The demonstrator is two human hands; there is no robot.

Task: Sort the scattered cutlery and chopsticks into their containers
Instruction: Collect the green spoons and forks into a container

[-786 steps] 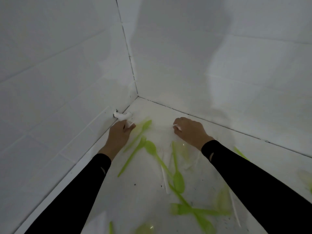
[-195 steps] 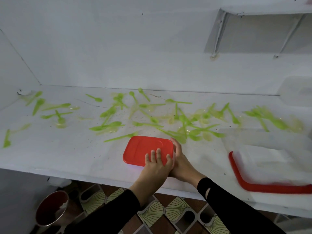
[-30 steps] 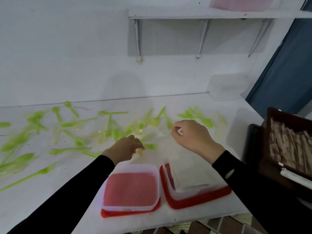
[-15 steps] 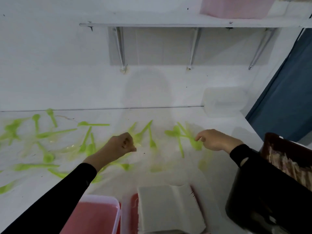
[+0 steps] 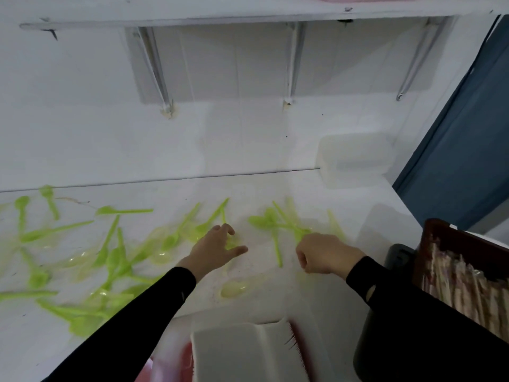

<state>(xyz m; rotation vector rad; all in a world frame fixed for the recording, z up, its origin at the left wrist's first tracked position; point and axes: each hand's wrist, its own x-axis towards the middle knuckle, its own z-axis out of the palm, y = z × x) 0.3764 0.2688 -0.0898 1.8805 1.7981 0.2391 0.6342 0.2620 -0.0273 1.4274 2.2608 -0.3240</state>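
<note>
Many green plastic spoons and forks [image 5: 110, 260] lie scattered over the white counter [image 5: 261, 194]. A pale clear spoon [image 5: 234, 289] lies nearer to me. My left hand [image 5: 214, 249] hovers over green pieces at the centre, fingers spread, holding nothing. My right hand [image 5: 325, 255] sits at the near end of a green cluster [image 5: 272, 221], fingers curled down over the end of a green spoon [image 5: 301, 232]. A clear container on a red lid [image 5: 239, 351] stands at the counter's near edge. A dark box of chopsticks [image 5: 468, 285] is at the right.
A clear plastic tub [image 5: 355, 158] stands at the back right against the wall. A wall shelf on metal brackets [image 5: 292, 59] hangs above the counter. A second pinkish container [image 5: 146, 373] shows at the bottom edge. A blue door [image 5: 465, 150] is on the right.
My left hand has gone from a fist to spread fingers and moved right over the green pieces. My right hand has drawn nearer and curled its fingers. The view tilted slightly.
</note>
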